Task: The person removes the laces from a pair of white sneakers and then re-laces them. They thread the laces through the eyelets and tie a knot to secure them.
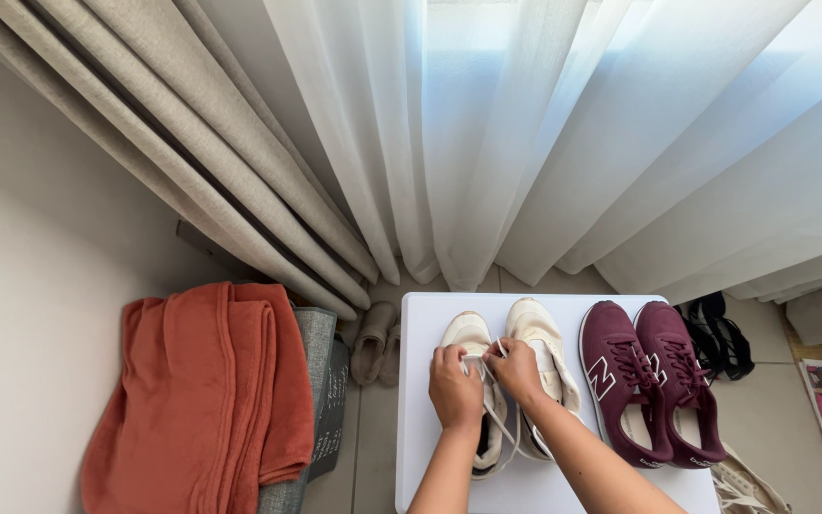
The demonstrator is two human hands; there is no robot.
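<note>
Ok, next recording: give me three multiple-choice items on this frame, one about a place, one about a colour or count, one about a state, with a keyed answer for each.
1. Where does the pair of dark red lace-up sneakers stand?
A. On the small white table, to the right of the cream sneakers
B. On the floor under the curtain
C. On the folded orange blanket

2. How many shoes are on the table?
A. Two
B. Four
C. Six

3. What are the hands doing?
A. Resting flat on the table
B. Both pinching white laces
C. Lifting a shoe

Answers: 1 A, the red pair sits at the table's right side. 2 B, two pairs show. 3 B, left hand and right hand grip laces over the cream sneakers.
</note>
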